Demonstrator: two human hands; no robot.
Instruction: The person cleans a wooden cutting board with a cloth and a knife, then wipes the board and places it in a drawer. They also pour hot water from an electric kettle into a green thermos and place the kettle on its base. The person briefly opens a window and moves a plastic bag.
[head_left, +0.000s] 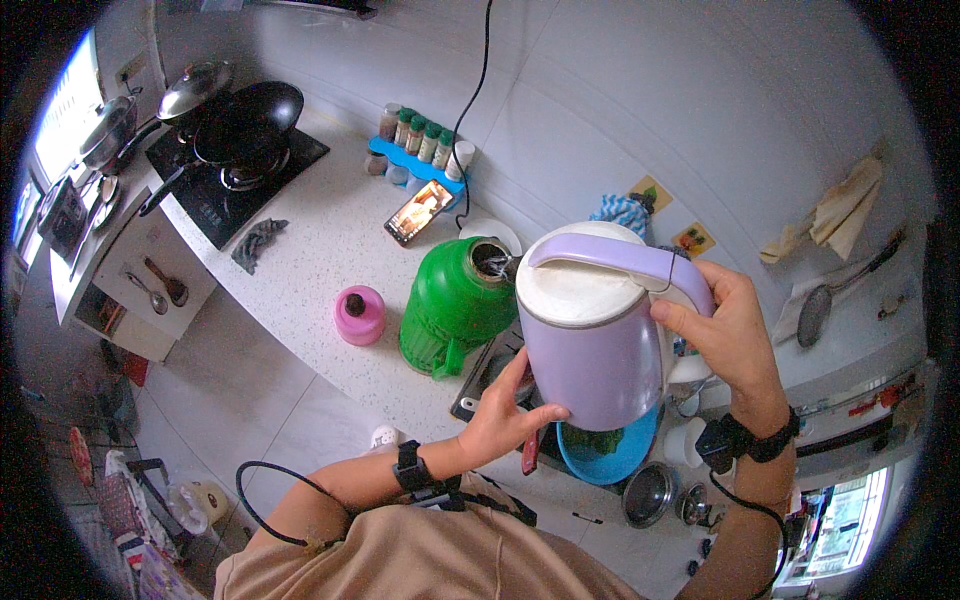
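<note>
My right hand (720, 330) grips the handle of a lilac electric kettle (592, 360) with a white lid. My left hand (502, 420) supports the kettle's lower side, thumb and fingers apart on its body. The kettle is tilted, its spout at the open mouth of a green thermos flask (457, 300), and water runs into the flask. The flask stands on the speckled countertop. Left of it stands a pink cup-like cover (360, 322) with a dark brown stopper (355, 304) on top.
A lit phone (420, 213) leans against a blue spice rack (420, 161). A grey cloth (257, 244) lies near the gas hob (217, 202), which carries a black wok (247, 124). A blue basin (611, 454) with greens and a red-handled knife (531, 454) are below the kettle.
</note>
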